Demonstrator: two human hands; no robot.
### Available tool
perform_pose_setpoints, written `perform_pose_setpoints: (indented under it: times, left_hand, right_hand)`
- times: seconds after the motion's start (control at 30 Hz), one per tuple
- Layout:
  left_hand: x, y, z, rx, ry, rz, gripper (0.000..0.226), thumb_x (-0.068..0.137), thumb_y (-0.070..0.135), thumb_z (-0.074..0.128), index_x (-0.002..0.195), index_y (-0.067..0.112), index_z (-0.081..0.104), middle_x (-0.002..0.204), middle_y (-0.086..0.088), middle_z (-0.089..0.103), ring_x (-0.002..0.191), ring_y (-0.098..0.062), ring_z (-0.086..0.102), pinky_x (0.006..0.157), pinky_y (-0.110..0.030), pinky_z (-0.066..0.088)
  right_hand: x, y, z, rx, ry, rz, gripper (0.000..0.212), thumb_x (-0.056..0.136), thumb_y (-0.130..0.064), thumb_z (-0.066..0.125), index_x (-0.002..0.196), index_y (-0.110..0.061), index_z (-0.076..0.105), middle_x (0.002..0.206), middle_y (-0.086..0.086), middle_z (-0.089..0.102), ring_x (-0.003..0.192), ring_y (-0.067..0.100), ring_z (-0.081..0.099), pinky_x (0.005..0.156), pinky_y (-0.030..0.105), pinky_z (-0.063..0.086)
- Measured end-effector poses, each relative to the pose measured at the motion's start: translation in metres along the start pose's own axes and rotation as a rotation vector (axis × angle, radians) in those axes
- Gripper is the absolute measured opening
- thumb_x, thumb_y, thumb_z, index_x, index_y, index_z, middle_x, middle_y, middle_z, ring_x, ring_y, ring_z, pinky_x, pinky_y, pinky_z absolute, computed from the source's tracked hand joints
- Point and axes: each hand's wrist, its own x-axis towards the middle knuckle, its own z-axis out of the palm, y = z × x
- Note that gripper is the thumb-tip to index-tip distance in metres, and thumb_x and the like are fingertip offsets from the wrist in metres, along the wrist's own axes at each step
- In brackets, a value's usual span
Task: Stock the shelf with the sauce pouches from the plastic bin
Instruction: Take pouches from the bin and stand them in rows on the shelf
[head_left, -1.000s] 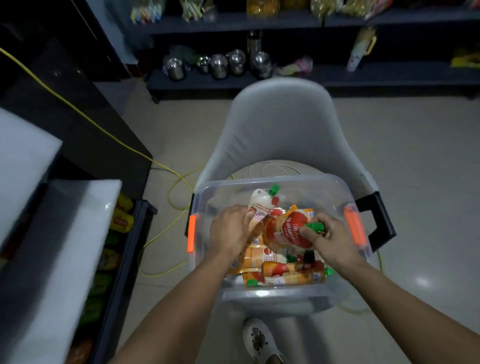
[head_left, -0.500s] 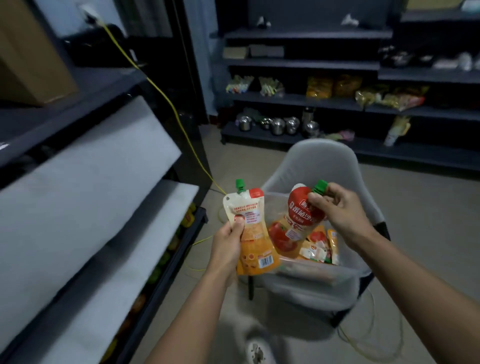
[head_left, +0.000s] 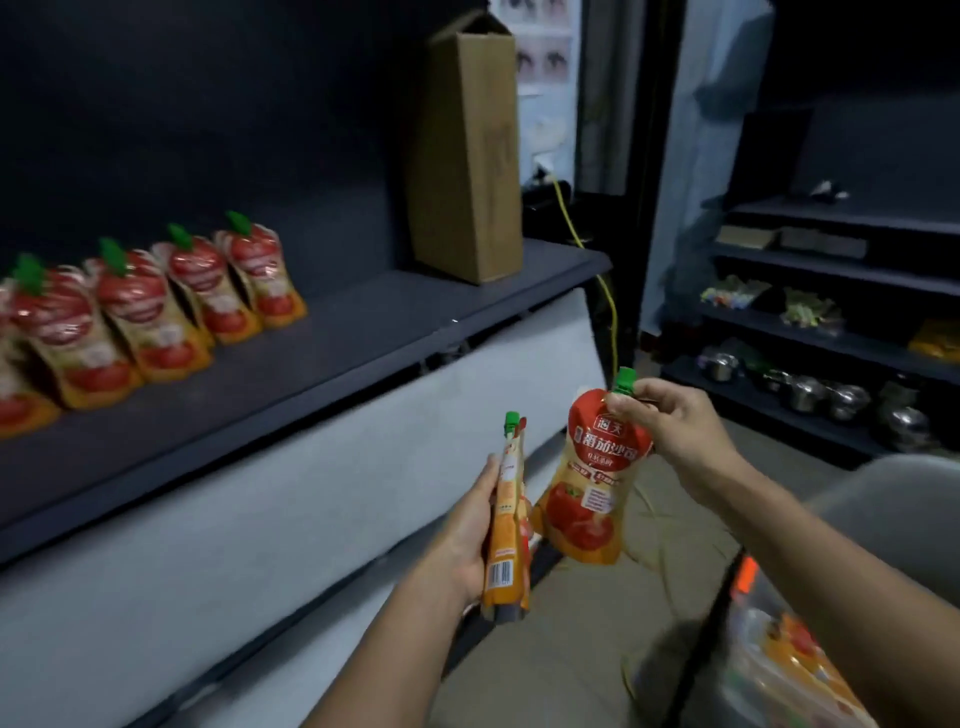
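The dark shelf (head_left: 363, 332) carries a row of standing sauce pouches (head_left: 156, 306) at its left end and a tall cardboard box (head_left: 467, 156) towards its right, while the plastic bin (head_left: 769, 654) shows blurred in the lower right corner. Below the shelf's front edge, the left hand (head_left: 465, 540) grips an orange pouch (head_left: 506, 525) edge-on, fingers wrapped behind it. The right hand (head_left: 680, 431) pinches the green cap of a red-topped pouch (head_left: 597, 483) between thumb and fingertips (head_left: 654, 391), the pouch hanging beneath them.
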Motion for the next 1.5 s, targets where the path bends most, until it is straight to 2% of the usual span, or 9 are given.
perform_pose_setpoints:
  times: [0.13, 0.27, 0.37, 0.5, 0.67, 0.87, 1.0, 1.3, 1.5]
  left_hand:
    - [-0.019, 0.066, -0.051, 0.013, -0.007, 0.087, 0.054, 0.070, 0.072, 0.065, 0.071, 0.018, 0.057, 0.065, -0.003, 0.051, 0.043, -0.012, 0.047, 0.039, -0.019, 0.041]
    - [-0.035, 0.124, -0.109, -0.050, -0.002, 0.222, 0.064, 0.064, 0.060, 0.077, 0.102, 0.018, 0.047, 0.059, 0.001, 0.036, 0.043, -0.010, 0.038, 0.038, -0.018, 0.033]
    - [-0.040, 0.159, -0.153, -0.129, 0.004, 0.333, 0.062, 0.059, 0.044, 0.088, 0.099, 0.018, 0.050, 0.056, 0.002, 0.034, 0.041, -0.010, 0.039, 0.038, -0.019, 0.032]
    - [-0.050, 0.198, -0.203, -0.292, 0.099, 0.489, 0.041, 0.075, 0.038, 0.068, 0.103, 0.013, 0.050, 0.067, -0.003, 0.045, 0.052, -0.016, 0.047, 0.049, -0.026, 0.039]
    - [-0.053, 0.233, -0.248, -0.415, 0.147, 0.556, 0.051, 0.086, 0.042, 0.050, 0.115, 0.001, 0.059, 0.088, -0.013, 0.066, 0.074, -0.023, 0.063, 0.064, -0.035, 0.055]
    - [-0.039, 0.250, -0.272, -0.503, 0.178, 0.518, 0.056, 0.094, 0.041, 0.051, 0.126, -0.004, 0.058, 0.108, -0.019, 0.071, 0.087, -0.029, 0.071, 0.083, -0.043, 0.056]
    - [-0.031, 0.259, -0.280, -0.358, 0.300, 0.569, 0.047, 0.095, 0.037, 0.056, 0.126, 0.001, 0.061, 0.117, -0.017, 0.070, 0.100, -0.030, 0.071, 0.079, -0.041, 0.059]
    - [-0.010, 0.288, -0.285, -0.163, 0.462, 0.619, 0.042, 0.090, 0.040, 0.060, 0.110, 0.004, 0.069, 0.106, -0.016, 0.074, 0.099, -0.031, 0.071, 0.089, -0.046, 0.055]
    - [-0.002, 0.297, -0.284, -0.151, 0.468, 0.638, 0.048, 0.094, 0.045, 0.052, 0.117, 0.005, 0.065, 0.107, -0.015, 0.074, 0.094, -0.029, 0.073, 0.078, -0.041, 0.058]
  right_hand:
    - [0.051, -0.028, 0.083, 0.022, -0.092, -0.061, 0.012, 0.082, -0.018, 0.071, 0.087, -0.008, 0.069, 0.086, 0.014, 0.071, 0.078, 0.025, 0.067, 0.069, 0.037, 0.052]
    - [0.097, -0.057, 0.171, 0.053, -0.186, -0.145, 0.011, 0.082, -0.021, 0.072, 0.085, -0.012, 0.068, 0.082, 0.007, 0.071, 0.077, 0.022, 0.067, 0.065, 0.034, 0.051]
    - [0.123, -0.077, 0.235, 0.079, -0.264, -0.210, 0.006, 0.086, -0.020, 0.067, 0.083, -0.017, 0.064, 0.078, 0.000, 0.068, 0.071, 0.011, 0.066, 0.058, 0.026, 0.049]
    - [0.155, -0.098, 0.311, 0.074, -0.351, -0.299, 0.009, 0.088, -0.022, 0.067, 0.081, -0.018, 0.062, 0.079, -0.001, 0.068, 0.072, 0.008, 0.065, 0.063, 0.024, 0.049]
    - [0.187, -0.115, 0.380, 0.083, -0.461, -0.348, 0.005, 0.086, -0.015, 0.068, 0.088, -0.012, 0.065, 0.086, 0.000, 0.071, 0.076, 0.006, 0.070, 0.061, 0.018, 0.054]
    - [0.236, -0.109, 0.437, -0.073, -0.665, -0.259, 0.018, 0.083, -0.008, 0.071, 0.100, -0.005, 0.068, 0.102, 0.008, 0.071, 0.092, 0.021, 0.069, 0.084, 0.041, 0.056]
    - [0.260, -0.105, 0.461, -0.029, -0.716, -0.180, 0.024, 0.085, -0.003, 0.067, 0.108, -0.004, 0.064, 0.109, 0.011, 0.068, 0.101, 0.026, 0.066, 0.091, 0.043, 0.053]
    - [0.312, -0.102, 0.500, -0.045, -0.810, -0.210, 0.011, 0.086, -0.007, 0.066, 0.095, -0.014, 0.066, 0.103, 0.006, 0.070, 0.099, 0.021, 0.067, 0.091, 0.041, 0.053]
    - [0.323, -0.102, 0.512, -0.048, -0.865, -0.243, 0.013, 0.085, -0.007, 0.067, 0.094, -0.016, 0.068, 0.101, 0.004, 0.072, 0.098, 0.021, 0.068, 0.090, 0.039, 0.054]
